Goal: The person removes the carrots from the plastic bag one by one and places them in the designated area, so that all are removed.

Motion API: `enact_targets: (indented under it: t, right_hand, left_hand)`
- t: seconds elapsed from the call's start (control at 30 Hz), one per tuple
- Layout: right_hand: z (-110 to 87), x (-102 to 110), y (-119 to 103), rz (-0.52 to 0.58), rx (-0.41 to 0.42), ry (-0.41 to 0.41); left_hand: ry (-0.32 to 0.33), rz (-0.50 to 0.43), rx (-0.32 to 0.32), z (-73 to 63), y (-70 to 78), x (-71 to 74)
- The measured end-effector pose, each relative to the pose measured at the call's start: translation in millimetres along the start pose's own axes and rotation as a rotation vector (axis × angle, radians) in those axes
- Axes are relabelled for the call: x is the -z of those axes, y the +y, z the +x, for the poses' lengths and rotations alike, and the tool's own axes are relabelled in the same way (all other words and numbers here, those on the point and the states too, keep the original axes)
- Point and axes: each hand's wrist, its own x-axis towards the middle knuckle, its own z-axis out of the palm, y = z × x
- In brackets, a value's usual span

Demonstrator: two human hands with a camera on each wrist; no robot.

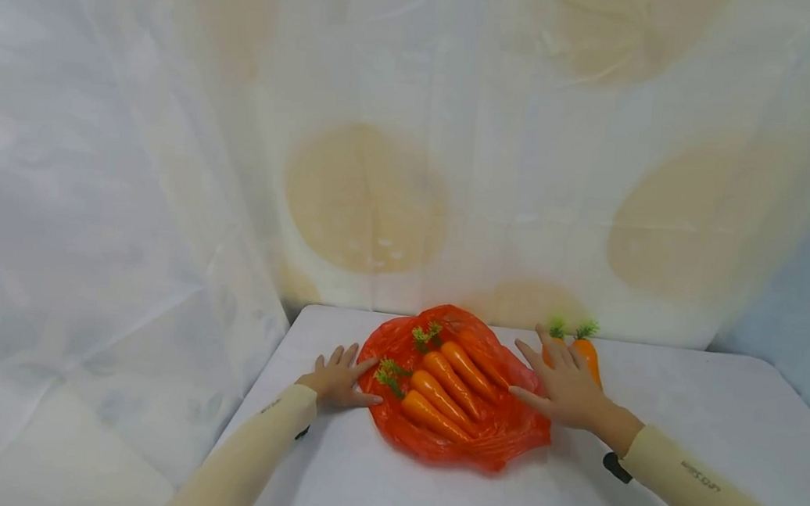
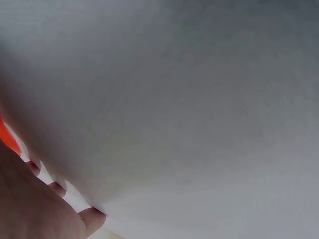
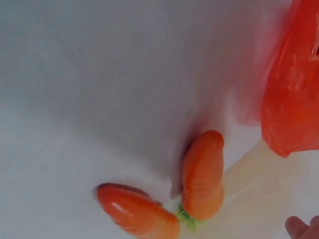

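Observation:
On the white table lies a red plastic bag (image 1: 393,428), spread wide, with several orange carrots (image 1: 445,385) with green tops lying side by side on it. My left hand (image 1: 337,379) is at the bag's left edge, fingers straight and spread; its thumb and forefinger reach the bag. My right hand (image 1: 568,386) is spread at the bag's right side, thumb by the bag's edge. Two more carrots (image 1: 586,360) lie beyond the right hand, partly hidden by it in the head view. In the right wrist view these two carrots (image 3: 203,174) lie apart from the bag (image 3: 294,99).
The white tabletop (image 1: 690,414) stretches to the right of the bag. Behind it hangs a pale curtain (image 1: 509,174) with tan round spots, and white sheeting (image 1: 94,263) hangs along the left. A dark wrist strap (image 1: 617,467) shows under the right forearm.

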Motion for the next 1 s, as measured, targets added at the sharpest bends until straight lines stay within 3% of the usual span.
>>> enact_targets:
  t: [0.43,0.63,0.83,1.0]
  right_hand:
    - [4.4,-2,-18,-0.013,-0.008,-0.052]
    - [13.1,-3,-32,-0.035,0.087,-0.018]
    - [11.0,-18,-52,-0.021,0.156,-0.059]
    - [14.7,-23,-66,0.008,0.202,-0.071]
  left_hand:
    - [-0.005,0.023,0.0,-3.7,2.4,1.9]
    - [0.013,0.022,0.007,-2.2,1.2,2.0]
    - [-0.008,0.001,0.008,-5.6,1.6,-4.5]
    - [0.014,0.004,0.007,-1.2,0.5,-4.3]
